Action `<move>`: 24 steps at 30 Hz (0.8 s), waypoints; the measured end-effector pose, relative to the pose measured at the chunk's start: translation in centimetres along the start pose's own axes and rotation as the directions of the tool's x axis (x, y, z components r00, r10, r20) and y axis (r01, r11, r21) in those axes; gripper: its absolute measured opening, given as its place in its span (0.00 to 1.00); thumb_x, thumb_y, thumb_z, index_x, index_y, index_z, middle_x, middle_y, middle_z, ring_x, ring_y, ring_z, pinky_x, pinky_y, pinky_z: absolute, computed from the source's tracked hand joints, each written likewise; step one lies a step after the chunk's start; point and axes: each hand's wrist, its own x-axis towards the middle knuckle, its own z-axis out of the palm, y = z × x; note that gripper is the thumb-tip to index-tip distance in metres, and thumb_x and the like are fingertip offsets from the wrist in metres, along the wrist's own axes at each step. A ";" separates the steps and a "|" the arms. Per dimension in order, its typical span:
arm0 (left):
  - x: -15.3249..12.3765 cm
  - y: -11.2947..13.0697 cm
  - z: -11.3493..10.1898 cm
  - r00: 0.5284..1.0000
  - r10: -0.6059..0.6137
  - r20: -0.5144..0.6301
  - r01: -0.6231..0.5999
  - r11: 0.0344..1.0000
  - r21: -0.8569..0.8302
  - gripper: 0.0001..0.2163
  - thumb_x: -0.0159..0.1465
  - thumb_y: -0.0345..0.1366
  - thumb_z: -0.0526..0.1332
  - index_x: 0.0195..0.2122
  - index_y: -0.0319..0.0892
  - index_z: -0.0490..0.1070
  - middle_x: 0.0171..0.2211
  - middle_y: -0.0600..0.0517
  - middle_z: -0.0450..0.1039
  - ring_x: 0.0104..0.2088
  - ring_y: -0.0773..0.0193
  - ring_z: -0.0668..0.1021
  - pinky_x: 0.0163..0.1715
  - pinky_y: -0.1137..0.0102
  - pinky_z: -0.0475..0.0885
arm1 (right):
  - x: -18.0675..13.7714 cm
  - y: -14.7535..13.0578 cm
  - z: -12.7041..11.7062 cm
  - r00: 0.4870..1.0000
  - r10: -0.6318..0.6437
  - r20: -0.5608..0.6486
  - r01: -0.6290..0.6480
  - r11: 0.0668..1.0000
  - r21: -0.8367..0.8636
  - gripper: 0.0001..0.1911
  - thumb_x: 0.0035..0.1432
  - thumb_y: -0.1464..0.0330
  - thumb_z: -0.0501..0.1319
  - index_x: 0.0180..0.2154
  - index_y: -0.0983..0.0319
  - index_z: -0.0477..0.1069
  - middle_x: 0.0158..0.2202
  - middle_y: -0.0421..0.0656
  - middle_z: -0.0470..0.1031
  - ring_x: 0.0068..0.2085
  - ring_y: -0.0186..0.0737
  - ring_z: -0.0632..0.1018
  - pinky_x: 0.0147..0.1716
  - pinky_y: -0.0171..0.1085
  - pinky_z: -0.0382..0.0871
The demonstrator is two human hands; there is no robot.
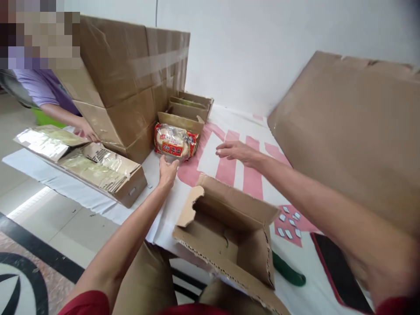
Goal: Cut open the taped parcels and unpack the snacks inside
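A clear and red plastic packet of round, pale baked goods (172,142) sits on the table, leaning by a row of open cardboard boxes. At its near edge is my left hand (168,171), thumb and fingers apart; whether it touches the wrapper I cannot tell. My right hand (238,153) hovers over the cloth to the right of the packet, its fingers stretched out and holding nothing. Closest to my body, an open cardboard box (229,236) with a torn flap shows a bare inside with a thin dark strand.
Large taped cartons (131,74) are stacked at the left. A shallow box of foil-like packs (95,166) stands before them, near a co-worker's hand (87,130). Right of my box lie a green-handled tool (288,269), several small packets (288,222) and a dark phone-like slab (337,271). A big cardboard panel (354,131) stands behind.
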 end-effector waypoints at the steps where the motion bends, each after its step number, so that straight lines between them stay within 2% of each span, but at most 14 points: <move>1: -1.7 0.5 -1.4 0.999 -0.018 0.038 0.018 1.000 0.011 0.32 0.59 0.34 0.62 0.67 0.39 0.60 0.65 0.36 0.66 0.54 0.52 0.79 0.47 0.60 0.78 | -2.5 0.6 -1.5 1.000 -0.007 -0.013 0.007 1.000 0.004 0.13 0.63 0.66 0.68 0.48 0.65 0.77 0.48 0.47 0.80 0.54 0.47 0.78 0.63 0.54 0.66; 2: -3.7 1.1 -3.0 0.996 -0.018 0.092 0.017 1.000 0.017 0.31 0.57 0.31 0.62 0.64 0.41 0.64 0.64 0.39 0.68 0.52 0.53 0.80 0.47 0.59 0.78 | -5.3 1.6 -2.9 1.000 -0.009 -0.020 0.009 1.000 0.009 0.14 0.60 0.65 0.69 0.47 0.63 0.78 0.49 0.46 0.80 0.56 0.48 0.78 0.65 0.52 0.65; 3: -5.7 1.5 -5.0 0.976 0.022 0.218 -0.026 1.000 0.015 0.30 0.57 0.30 0.61 0.62 0.42 0.67 0.62 0.41 0.71 0.54 0.53 0.79 0.50 0.58 0.77 | -8.3 2.9 -4.1 0.999 -0.025 -0.027 0.025 1.000 0.012 0.17 0.57 0.62 0.71 0.48 0.60 0.78 0.52 0.46 0.80 0.57 0.49 0.78 0.64 0.51 0.66; 5: -10.1 2.2 -9.0 0.916 0.098 0.388 -0.111 0.994 0.010 0.26 0.57 0.31 0.62 0.59 0.45 0.73 0.58 0.44 0.76 0.57 0.51 0.78 0.56 0.56 0.74 | -14.7 6.6 -5.4 0.996 -0.085 0.018 0.086 0.994 -0.060 0.25 0.54 0.57 0.72 0.53 0.52 0.77 0.57 0.46 0.79 0.59 0.53 0.78 0.62 0.50 0.71; 7: -14.1 2.2 -12.3 0.881 0.157 0.446 -0.168 0.986 -0.014 0.23 0.60 0.35 0.64 0.58 0.46 0.74 0.65 0.44 0.70 0.64 0.49 0.73 0.62 0.55 0.71 | -20.3 11.1 -4.8 0.997 -0.060 0.044 0.066 0.985 -0.158 0.34 0.54 0.55 0.72 0.62 0.43 0.71 0.61 0.46 0.76 0.62 0.55 0.77 0.59 0.49 0.75; 8: -15.8 2.1 -13.3 0.872 0.163 0.462 -0.170 0.985 -0.026 0.23 0.62 0.38 0.65 0.60 0.47 0.73 0.66 0.44 0.68 0.65 0.47 0.72 0.63 0.54 0.70 | -22.5 13.3 -3.8 0.997 -0.070 -0.027 0.064 0.982 -0.177 0.40 0.53 0.54 0.72 0.66 0.41 0.66 0.64 0.46 0.74 0.63 0.56 0.75 0.57 0.49 0.76; 10: -18.4 1.8 -13.8 0.880 0.131 0.457 -0.129 0.991 -0.037 0.29 0.61 0.44 0.68 0.63 0.48 0.70 0.68 0.43 0.66 0.67 0.45 0.70 0.64 0.52 0.68 | -25.4 17.0 -1.1 0.986 -0.148 -0.082 0.128 0.970 -0.206 0.58 0.46 0.50 0.75 0.74 0.44 0.52 0.70 0.49 0.65 0.68 0.63 0.70 0.60 0.56 0.74; 11: -19.2 1.7 -13.5 0.893 0.107 0.438 -0.097 0.994 -0.045 0.32 0.59 0.47 0.71 0.65 0.48 0.68 0.68 0.42 0.67 0.67 0.43 0.70 0.64 0.51 0.68 | -26.2 18.3 0.4 0.974 -0.206 -0.093 0.181 0.957 -0.226 0.63 0.43 0.48 0.76 0.75 0.47 0.48 0.72 0.51 0.61 0.68 0.67 0.68 0.61 0.61 0.71; 13: -20.0 1.6 -11.9 0.927 0.062 0.371 -0.035 0.996 -0.080 0.39 0.53 0.53 0.74 0.65 0.49 0.68 0.66 0.40 0.70 0.67 0.41 0.70 0.64 0.50 0.69 | -26.6 19.4 3.5 0.958 -0.268 -0.099 0.242 0.946 -0.218 0.69 0.43 0.48 0.77 0.76 0.49 0.40 0.75 0.54 0.55 0.69 0.70 0.67 0.62 0.64 0.69; 15: -20.1 1.7 -10.0 0.960 0.028 0.280 0.012 0.990 -0.138 0.42 0.50 0.56 0.75 0.64 0.48 0.69 0.63 0.39 0.72 0.65 0.40 0.72 0.63 0.50 0.70 | -26.3 19.1 6.1 0.940 -0.318 -0.120 0.293 0.937 -0.188 0.72 0.43 0.48 0.77 0.77 0.49 0.34 0.77 0.53 0.48 0.71 0.70 0.63 0.64 0.64 0.67; 17: -19.8 1.7 -8.6 0.980 0.002 0.198 0.037 0.981 -0.191 0.39 0.52 0.57 0.74 0.62 0.46 0.70 0.62 0.40 0.74 0.63 0.42 0.75 0.63 0.51 0.70 | -25.7 18.1 8.1 0.919 -0.352 -0.178 0.326 0.932 -0.159 0.74 0.43 0.48 0.78 0.76 0.47 0.31 0.78 0.51 0.44 0.73 0.68 0.58 0.66 0.64 0.63; 19: -19.2 1.7 -7.7 0.992 -0.008 0.125 0.034 0.977 -0.208 0.35 0.55 0.57 0.72 0.60 0.46 0.71 0.61 0.41 0.75 0.61 0.44 0.77 0.63 0.53 0.71 | -24.9 16.9 9.4 0.904 -0.353 -0.241 0.329 0.935 -0.134 0.71 0.46 0.49 0.77 0.76 0.46 0.31 0.78 0.50 0.44 0.73 0.66 0.57 0.67 0.65 0.61; 21: -18.0 1.8 -7.3 0.998 0.002 0.062 0.010 0.981 -0.196 0.34 0.56 0.56 0.71 0.60 0.45 0.71 0.61 0.41 0.74 0.61 0.45 0.76 0.63 0.54 0.71 | -23.6 15.6 10.1 0.901 -0.336 -0.273 0.325 0.942 -0.086 0.66 0.52 0.50 0.74 0.76 0.46 0.32 0.77 0.51 0.48 0.73 0.63 0.60 0.66 0.63 0.64; 24: -15.6 2.5 -6.7 0.995 0.085 -0.047 -0.092 0.981 -0.171 0.33 0.61 0.52 0.68 0.64 0.45 0.64 0.64 0.40 0.69 0.65 0.46 0.72 0.66 0.54 0.67 | -19.7 13.1 10.3 0.895 -0.349 -0.277 0.368 0.929 0.020 0.62 0.56 0.53 0.72 0.76 0.47 0.31 0.77 0.51 0.49 0.71 0.59 0.64 0.64 0.59 0.67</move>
